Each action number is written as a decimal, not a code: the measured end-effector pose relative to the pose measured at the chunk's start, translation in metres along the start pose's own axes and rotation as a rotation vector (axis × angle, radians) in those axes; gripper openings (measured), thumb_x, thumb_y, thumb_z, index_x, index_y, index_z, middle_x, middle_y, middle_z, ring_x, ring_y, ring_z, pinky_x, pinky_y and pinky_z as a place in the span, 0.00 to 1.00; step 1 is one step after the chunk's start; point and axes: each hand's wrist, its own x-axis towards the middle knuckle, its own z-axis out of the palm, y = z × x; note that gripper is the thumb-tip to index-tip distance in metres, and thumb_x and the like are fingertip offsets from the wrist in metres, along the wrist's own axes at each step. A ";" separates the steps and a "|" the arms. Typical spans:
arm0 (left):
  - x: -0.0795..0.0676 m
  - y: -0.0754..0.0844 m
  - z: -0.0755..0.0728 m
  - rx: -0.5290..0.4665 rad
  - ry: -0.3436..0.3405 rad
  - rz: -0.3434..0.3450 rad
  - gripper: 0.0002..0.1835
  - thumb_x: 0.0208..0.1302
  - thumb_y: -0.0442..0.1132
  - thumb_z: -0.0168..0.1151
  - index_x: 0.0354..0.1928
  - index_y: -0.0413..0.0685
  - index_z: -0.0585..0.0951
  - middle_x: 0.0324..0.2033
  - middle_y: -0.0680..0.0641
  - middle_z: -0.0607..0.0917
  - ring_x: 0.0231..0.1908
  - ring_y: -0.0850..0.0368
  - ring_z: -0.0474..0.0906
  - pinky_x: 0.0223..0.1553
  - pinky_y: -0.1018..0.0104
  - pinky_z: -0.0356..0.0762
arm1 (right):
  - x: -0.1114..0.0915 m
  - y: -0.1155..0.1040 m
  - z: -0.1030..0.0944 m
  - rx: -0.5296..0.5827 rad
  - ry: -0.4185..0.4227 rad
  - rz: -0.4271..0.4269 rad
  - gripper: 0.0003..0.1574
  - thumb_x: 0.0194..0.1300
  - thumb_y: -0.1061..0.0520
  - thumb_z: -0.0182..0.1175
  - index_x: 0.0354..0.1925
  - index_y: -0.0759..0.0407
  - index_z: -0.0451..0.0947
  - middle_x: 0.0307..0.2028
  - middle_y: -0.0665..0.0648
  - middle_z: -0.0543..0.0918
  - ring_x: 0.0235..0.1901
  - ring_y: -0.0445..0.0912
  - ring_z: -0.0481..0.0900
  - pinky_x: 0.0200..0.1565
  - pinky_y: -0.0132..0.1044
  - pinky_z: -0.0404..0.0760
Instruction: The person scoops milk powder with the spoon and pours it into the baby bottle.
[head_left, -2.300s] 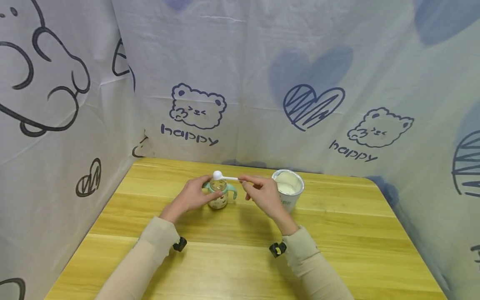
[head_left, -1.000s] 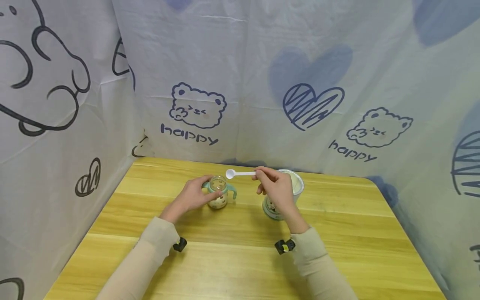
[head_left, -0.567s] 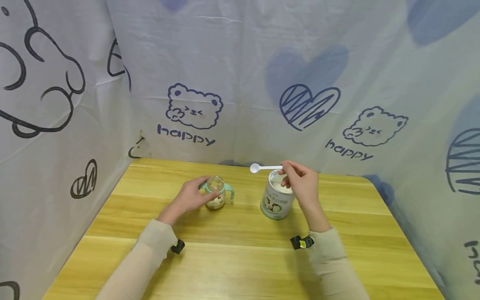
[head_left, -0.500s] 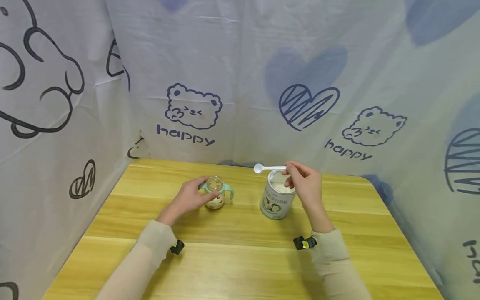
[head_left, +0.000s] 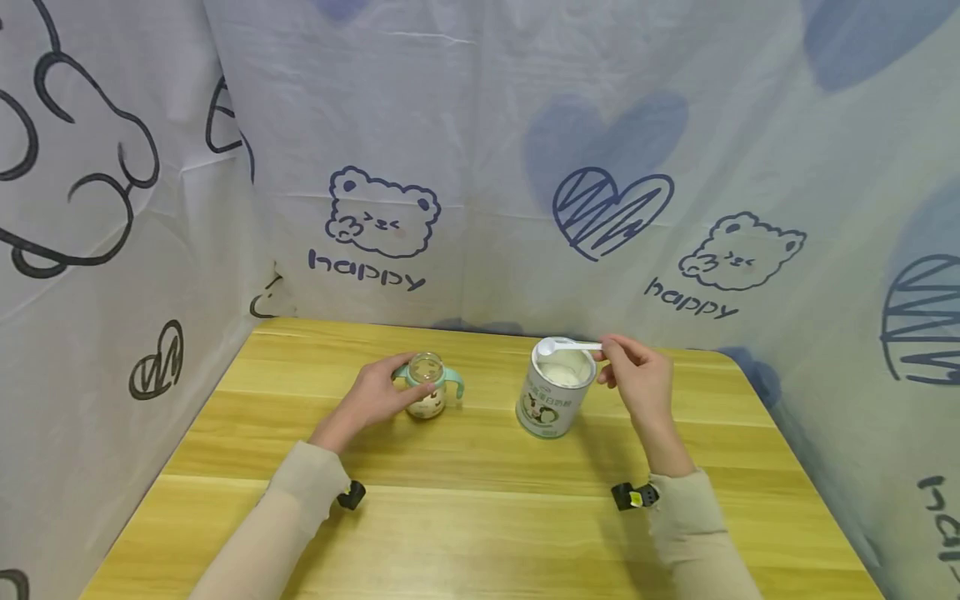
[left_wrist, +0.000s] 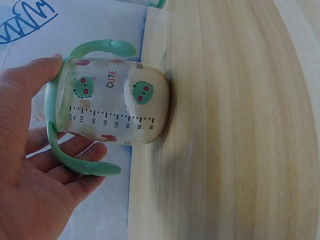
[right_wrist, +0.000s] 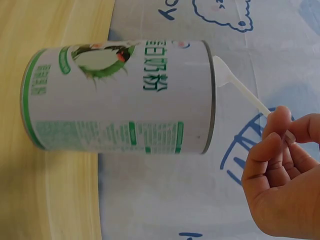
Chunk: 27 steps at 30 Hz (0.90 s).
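Note:
My left hand [head_left: 375, 393] holds a clear baby bottle [head_left: 426, 407] round its neck, between thumb and fingers. The bottle stands upright and uncapped on the table, with two green handles [left_wrist: 95, 168] and pale powder in its lower part. Between thumb and fingertips, my right hand [head_left: 643, 379] pinches the handle end of a white scoop [head_left: 572, 346]. The scoop's bowl hovers over the mouth of an open milk powder can [head_left: 546, 407]; in the right wrist view it is by the rim, partly hidden. White powder shows inside the can, which stands to the right of the bottle.
The wooden table [head_left: 465, 517] reaches back to a printed cloth [head_left: 480, 125] hanging behind it and at both sides. A gap of bare table separates bottle and can. A black wrist camera [head_left: 636, 497] sits by the right sleeve.
My right hand has moved right with the scoop, away from above the bottle, then lowered it to the can's mouth. My left hand has stayed on the bottle; the head view shifted slightly.

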 end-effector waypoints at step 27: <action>0.001 -0.001 -0.001 -0.010 -0.002 0.001 0.43 0.69 0.60 0.69 0.76 0.39 0.71 0.70 0.34 0.77 0.72 0.33 0.72 0.74 0.39 0.70 | 0.007 0.025 -0.007 -0.230 -0.072 -0.003 0.17 0.74 0.55 0.63 0.51 0.66 0.88 0.29 0.50 0.88 0.21 0.39 0.83 0.25 0.29 0.82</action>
